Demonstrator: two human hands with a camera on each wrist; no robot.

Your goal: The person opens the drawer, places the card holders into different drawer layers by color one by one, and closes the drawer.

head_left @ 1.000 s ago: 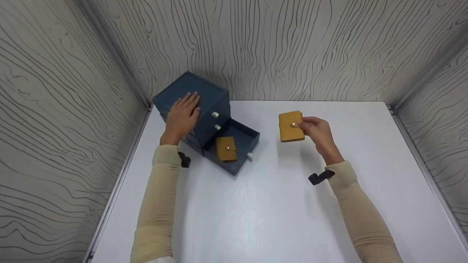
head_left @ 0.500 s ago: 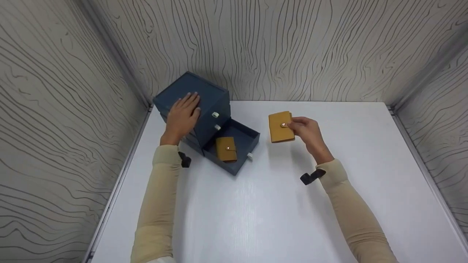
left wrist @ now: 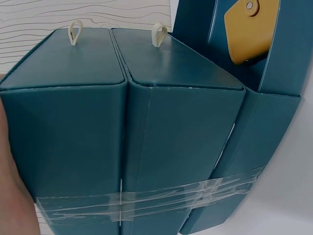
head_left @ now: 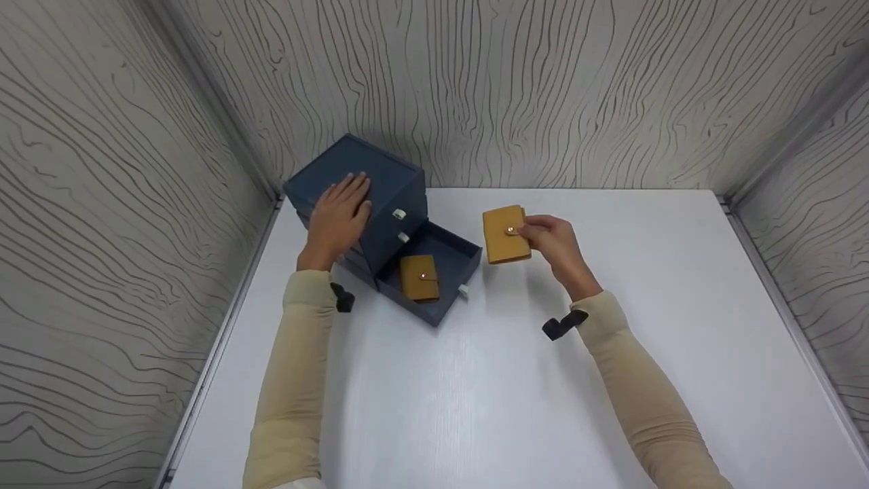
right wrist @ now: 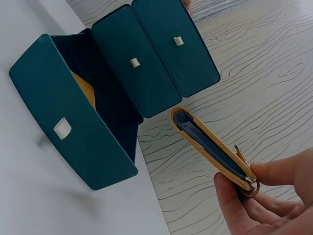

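Observation:
A yellow snap-strap card holder (head_left: pixel 505 235) is pinched at its strap edge by my right hand (head_left: pixel 555 246), held above the table beside the pulled-out drawer. In the right wrist view, dark card sleeves (right wrist: pixel 205 139) show between its covers. My left hand (head_left: pixel 336 221) rests flat, fingers straight, on top of the dark blue drawer box (head_left: pixel 380 166). The bottom drawer (head_left: pixel 453 258) stands pulled out, and a second yellow card holder (head_left: pixel 419 278) lies inside it. The two upper drawers are closed.
Small pale pull tabs (head_left: pixel 400 213) stick out from the drawer fronts. Clear tape (left wrist: pixel 127 208) wraps the stack's side in the left wrist view. The white table (head_left: pixel 434 407) meets wood-grain-patterned walls (head_left: pixel 489 95) at the back and both sides.
My right hand has moved left with the card holder, closer to the pulled-out drawer. The left hand and the drawer box have stayed in place.

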